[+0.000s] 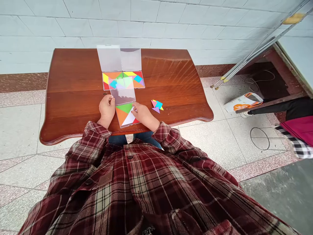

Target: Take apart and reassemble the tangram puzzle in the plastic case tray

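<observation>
In the head view, an open clear tangram case (123,126) lies near the table's front edge. It holds a green piece (125,107), an orange piece (121,116) and some red, with a pale area between them. Its transparent lid (123,95) tilts up at the back. My left hand (107,107) is closed, fingertips at the lid's left edge. Over the case's right side, my right hand (143,114) pinches a tangram piece mostly hidden by the fingers. Several loose tangram pieces (158,104), blue, pink, purple and yellow, lie right of that hand.
Two filled tangram cases (133,79) stand behind, side by side, lids (130,59) raised. The brown wooden table (73,88) meets a tiled wall (146,29). To the right are crutches (241,65), a white-and-orange carton (244,101) and a person's dark-clothed leg (271,107).
</observation>
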Available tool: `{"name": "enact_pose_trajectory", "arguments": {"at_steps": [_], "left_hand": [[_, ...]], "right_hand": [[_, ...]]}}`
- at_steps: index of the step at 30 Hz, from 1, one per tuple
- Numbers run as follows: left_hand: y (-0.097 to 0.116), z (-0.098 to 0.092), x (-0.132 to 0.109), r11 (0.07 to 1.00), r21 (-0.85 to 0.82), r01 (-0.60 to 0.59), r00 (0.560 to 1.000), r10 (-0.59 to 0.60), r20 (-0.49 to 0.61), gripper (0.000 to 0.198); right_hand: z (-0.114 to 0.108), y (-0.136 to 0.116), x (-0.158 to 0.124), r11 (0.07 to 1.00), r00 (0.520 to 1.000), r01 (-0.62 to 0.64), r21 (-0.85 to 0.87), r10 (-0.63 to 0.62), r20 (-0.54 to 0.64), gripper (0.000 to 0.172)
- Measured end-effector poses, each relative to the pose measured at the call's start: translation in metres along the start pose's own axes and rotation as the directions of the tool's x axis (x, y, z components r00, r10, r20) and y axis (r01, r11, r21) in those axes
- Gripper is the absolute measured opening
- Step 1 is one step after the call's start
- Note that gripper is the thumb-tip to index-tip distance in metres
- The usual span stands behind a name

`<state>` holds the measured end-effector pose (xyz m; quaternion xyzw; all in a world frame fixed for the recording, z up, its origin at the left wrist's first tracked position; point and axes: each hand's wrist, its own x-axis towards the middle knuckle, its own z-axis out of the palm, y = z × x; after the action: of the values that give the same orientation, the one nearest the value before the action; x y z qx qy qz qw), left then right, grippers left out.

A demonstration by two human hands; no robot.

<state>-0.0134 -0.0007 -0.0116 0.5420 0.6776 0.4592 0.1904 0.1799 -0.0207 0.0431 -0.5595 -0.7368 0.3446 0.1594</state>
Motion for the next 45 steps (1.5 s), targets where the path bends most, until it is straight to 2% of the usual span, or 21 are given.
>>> {"name": "enact_pose_trajectory", "arguments": {"at_steps": [2, 3, 5, 7, 10, 14, 18, 21, 23, 26, 27, 29, 32, 34, 37, 40, 43, 45], "left_hand": [[0.003, -0.001, -0.001, 1.0, 0.003, 0.002, 1.0, -0.002, 0.007, 0.007], [0.004, -0.001, -0.002, 1.0, 0.005, 0.003, 1.0, -0.003, 0.01, 0.007], [0.005, -0.001, -0.002, 1.0, 0.007, 0.011, 1.0, -0.011, 0.011, 0.006], [0.005, 0.0, -0.003, 1.0, 0.009, 0.014, 1.0, -0.014, 0.011, 0.005], [0.004, 0.002, -0.003, 1.0, 0.008, 0.009, 1.0, -0.009, 0.011, 0.005], [0.003, 0.002, -0.003, 1.0, 0.002, 0.003, 1.0, -0.003, 0.008, 0.007], [0.005, 0.002, -0.003, 1.0, 0.003, 0.009, 1.0, -0.009, 0.006, 0.005], [0.005, 0.002, -0.004, 1.0, 0.0, 0.003, 1.0, -0.003, 0.025, 0.004], [0.004, 0.003, -0.004, 1.0, -0.008, -0.001, 1.0, 0.002, 0.031, 0.005], [0.003, 0.003, -0.003, 1.0, -0.017, 0.008, 0.999, -0.007, 0.034, 0.006], [0.003, 0.003, -0.003, 1.0, -0.017, 0.01, 0.999, -0.009, 0.034, 0.007], [0.003, 0.003, -0.002, 1.0, -0.012, 0.009, 0.999, -0.008, 0.032, 0.007], [0.004, 0.003, -0.001, 1.0, -0.008, 0.006, 1.0, -0.006, 0.03, 0.006], [0.004, 0.002, -0.001, 1.0, -0.013, 0.009, 1.0, -0.009, 0.03, 0.006], [0.004, 0.001, 0.0, 1.0, -0.021, 0.015, 0.999, -0.014, 0.031, 0.007], [0.004, 0.001, 0.0, 0.999, -0.013, 0.032, 0.999, -0.032, 0.028, 0.007], [0.005, -0.001, 0.0, 1.0, -0.004, 0.031, 0.999, -0.031, 0.019, 0.007], [0.005, -0.002, 0.0, 1.0, -0.006, 0.017, 1.0, -0.017, 0.021, 0.007]], "right_hand": [[0.006, -0.007, -0.002, 0.964, 0.991, -0.137, 0.226, 0.135, 0.024, 0.037], [0.006, -0.009, -0.005, 0.91, 0.98, -0.198, 0.365, 0.191, 0.054, 0.039], [0.004, -0.011, -0.01, 0.735, 0.956, -0.289, 0.614, 0.261, 0.137, 0.038], [0.0, -0.012, -0.016, 0.559, 0.935, -0.341, 0.756, 0.286, 0.21, 0.03], [-0.003, -0.014, -0.02, 0.389, 0.915, -0.375, 0.841, 0.301, 0.268, 0.021], [-0.002, -0.016, -0.02, 0.193, 0.903, -0.361, 0.912, 0.317, 0.29, 0.017], [0.002, -0.019, -0.02, 0.087, 0.887, -0.327, 0.941, 0.372, 0.274, 0.015], [0.006, -0.022, -0.015, 0.141, 0.887, -0.325, 0.935, 0.388, 0.25, 0.013], [0.01, -0.021, -0.008, 0.248, 0.892, -0.336, 0.909, 0.394, 0.222, 0.018], [0.018, -0.016, 0.004, 0.444, 0.909, -0.304, 0.843, 0.401, 0.116, 0.037], [0.02, -0.015, 0.007, 0.495, 0.916, -0.287, 0.82, 0.393, 0.083, 0.038], [0.025, -0.012, 0.012, 0.556, 0.927, -0.267, 0.787, 0.373, 0.051, 0.028], [0.021, -0.011, 0.011, 0.565, 0.935, -0.26, 0.783, 0.351, 0.057, 0.01], [0.008, -0.008, 0.005, 0.557, 0.94, -0.226, 0.799, 0.339, 0.029, 0.009], [-0.025, 0.012, -0.003, 0.558, 0.927, -0.12, 0.821, 0.36, -0.109, 0.011], [-0.06, 0.047, -0.009, 0.582, 0.848, -0.054, 0.811, 0.455, -0.27, 0.009], [-0.08, 0.08, -0.013, 0.608, 0.786, -0.086, 0.789, 0.528, -0.321, 0.006], [-0.084, 0.095, -0.014, 0.625, 0.771, -0.134, 0.769, 0.553, -0.315, 0.006]]}}
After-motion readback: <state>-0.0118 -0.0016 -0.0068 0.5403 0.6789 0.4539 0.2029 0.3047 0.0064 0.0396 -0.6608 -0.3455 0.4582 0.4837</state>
